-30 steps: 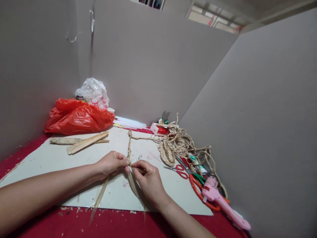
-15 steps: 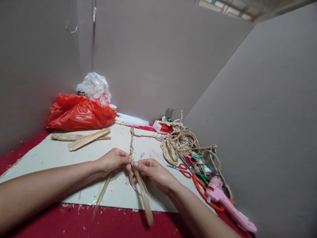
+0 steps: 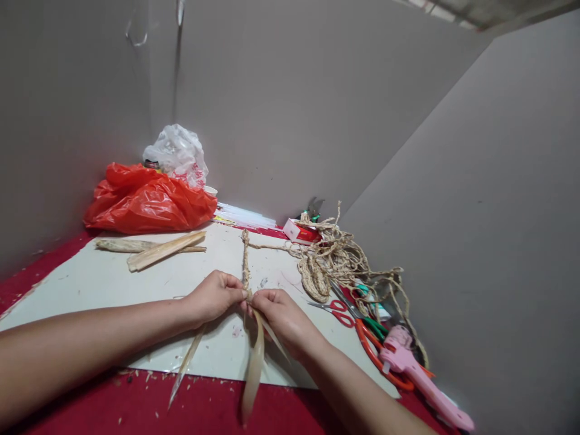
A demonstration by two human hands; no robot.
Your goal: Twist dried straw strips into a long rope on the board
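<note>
A braided fibre cord point(image 3: 245, 261) runs up the white board point(image 3: 217, 356), and its lower end is between my two hands. My left hand point(image 3: 220, 297) pinches the braid's end from the left, thumb and fingers pressed together. From the right, my right hand point(image 3: 277, 314) pinches the same spot, partly hiding it. Loose flat dried strips hang below: a wide strip point(image 3: 254, 374) drops from under my right hand past the board's front edge, and a narrow strip point(image 3: 186, 362) slants down from beneath my left hand.
Tangled braided cord point(image 3: 335, 260) lies on the right. Near it are red-handled scissors point(image 3: 342, 314), larger orange-handled scissors point(image 3: 369, 344) and a pink glue gun point(image 3: 412, 365). Dried stalks point(image 3: 165, 251) rest at the left, before a red plastic bag point(image 3: 149, 202). Glue sticks point(image 3: 247, 216) lie behind.
The wide strip has swung left and now hangs nearly straight down. Both hands keep their pinch at the braid's end. The whole view has shifted slightly.
</note>
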